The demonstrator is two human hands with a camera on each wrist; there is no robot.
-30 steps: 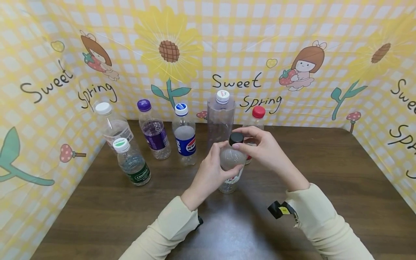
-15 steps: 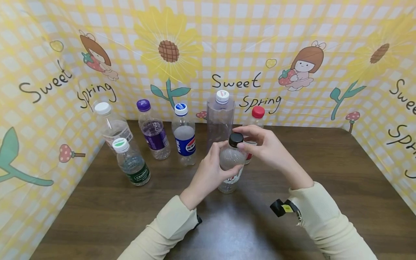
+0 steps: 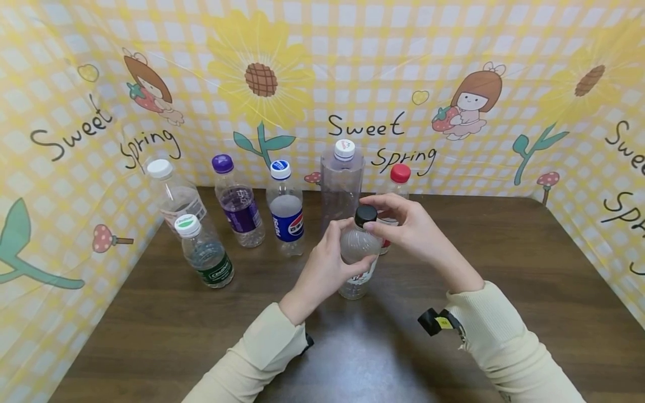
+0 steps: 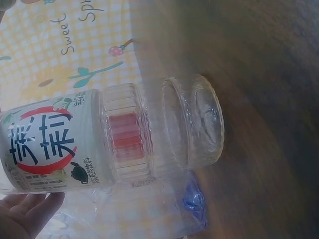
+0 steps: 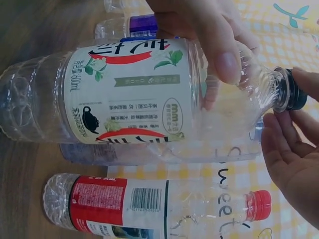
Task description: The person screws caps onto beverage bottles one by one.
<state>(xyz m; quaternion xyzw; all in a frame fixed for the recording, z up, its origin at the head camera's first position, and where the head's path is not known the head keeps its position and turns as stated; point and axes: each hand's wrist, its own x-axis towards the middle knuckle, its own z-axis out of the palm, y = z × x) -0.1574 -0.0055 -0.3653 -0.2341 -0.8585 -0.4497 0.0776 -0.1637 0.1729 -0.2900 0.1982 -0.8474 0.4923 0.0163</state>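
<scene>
A clear plastic bottle (image 3: pixel 360 245) with a white tea label (image 5: pixel 132 94) stands upright on the table in the head view. My left hand (image 3: pixel 330 260) grips it round the shoulder, thumb on the near side. At the top, my right hand (image 3: pixel 410 226) pinches the black cap (image 3: pixel 366 216) between thumb and fingers. The right wrist view has the cap on the bottle's neck. In the left wrist view, fingertips of my left hand (image 4: pixel 30 214) show beside the label, and the bottle's ribbed lower part looks clear.
Behind my hands stand a large clear bottle (image 3: pixel 342 184) and a red-capped bottle (image 3: pixel 400 174). To the left are a Pepsi bottle (image 3: pixel 286 215), a purple-capped bottle (image 3: pixel 239 210), a white-capped bottle (image 3: pixel 176 193) and a green-labelled bottle (image 3: pixel 208 257). Patterned cloth (image 3: pixel 453 45) walls the wooden table (image 3: pixel 504 252).
My right wrist has shifted slightly to the right, and its thumb has moved a little along the cap's side. The left hand and the bottle stay in place.
</scene>
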